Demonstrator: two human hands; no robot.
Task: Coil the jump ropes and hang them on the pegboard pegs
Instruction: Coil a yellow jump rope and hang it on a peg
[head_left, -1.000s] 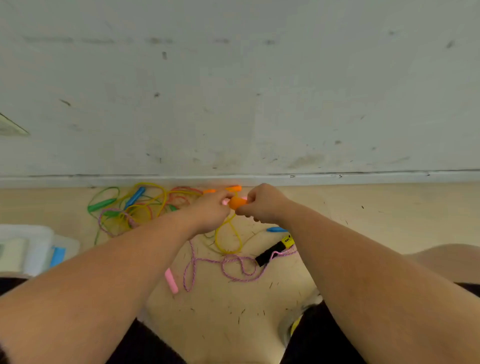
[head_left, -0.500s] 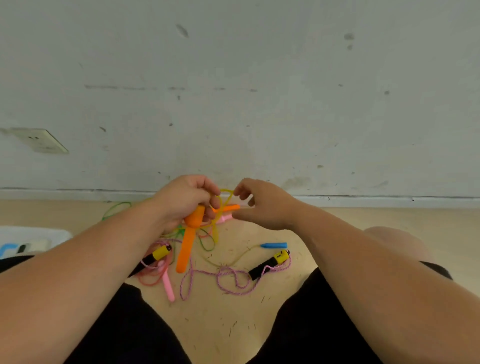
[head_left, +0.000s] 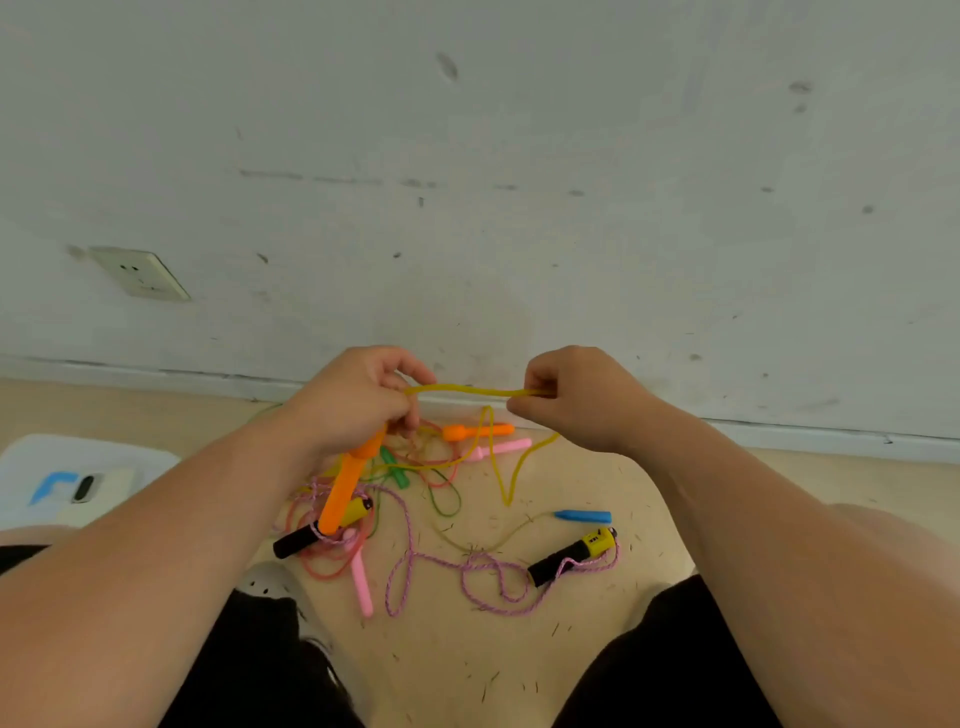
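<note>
My left hand (head_left: 358, 400) grips the top of an orange handle (head_left: 345, 483) that hangs down from it. A yellow cord (head_left: 467, 391) runs taut from that hand to my right hand (head_left: 576, 397), which pinches it; more of the cord droops in a loop to the floor. The second orange handle (head_left: 475, 431) lies on the floor below the cord. Beside it lies a pink handle (head_left: 501, 447). A tangle of pink, green and twisted purple ropes (head_left: 483, 577) covers the floor between my knees, with two black-and-yellow handles (head_left: 571, 553) and a blue handle (head_left: 582, 517).
A grey wall with a baseboard (head_left: 779, 431) stands just behind the ropes, with a socket (head_left: 137, 273) at the left. A white tray (head_left: 67, 467) holding small items sits on the floor at the left. My legs in black shorts frame the tan floor.
My hands have separated, and the yellow cord now stretches level between them. The orange handle still hangs from my left hand. The view has tilted up the wall a little.
</note>
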